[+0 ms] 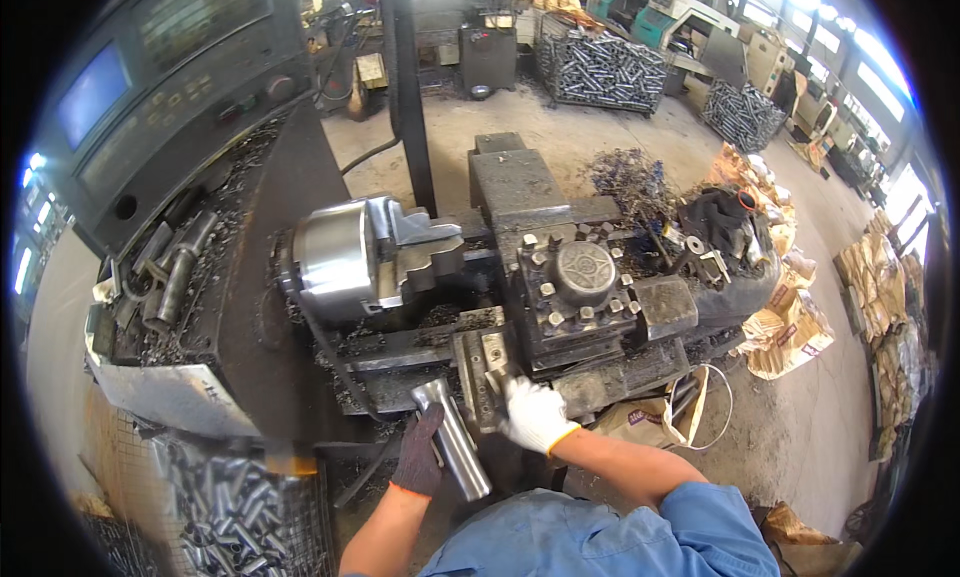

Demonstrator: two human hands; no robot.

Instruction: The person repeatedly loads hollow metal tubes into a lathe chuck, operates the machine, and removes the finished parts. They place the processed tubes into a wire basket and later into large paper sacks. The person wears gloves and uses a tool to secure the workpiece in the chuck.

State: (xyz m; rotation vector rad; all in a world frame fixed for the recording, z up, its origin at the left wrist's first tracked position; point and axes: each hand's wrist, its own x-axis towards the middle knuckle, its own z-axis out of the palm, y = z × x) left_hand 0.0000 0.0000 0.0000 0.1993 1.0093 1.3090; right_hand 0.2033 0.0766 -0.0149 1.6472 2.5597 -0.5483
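My left hand (418, 455), in a dark glove, grips a shiny metal tube (458, 445) tilted in front of the lathe. The tube's upper end is near a slotted metal block (482, 377) at the front of the carriage. My right hand (535, 414), in a white glove, is beside that block, below the tool post (583, 272). Its fingers are curled, and what they hold, if anything, is hidden. Beyond my left hand is the large chuck (340, 252), its stepped jaws (420, 242) pointing toward the tool post. No workpiece shows between the jaws.
At lower left a wire bin (225, 512) holds many metal tubes. A control panel (150, 97) rises at far left, above a ledge with metal pieces (178, 277) and shavings. Tangled swarf (630, 182) lies behind the tool post. Full baskets (605, 72) stand farther back; paper sacks (790, 322) lie right.
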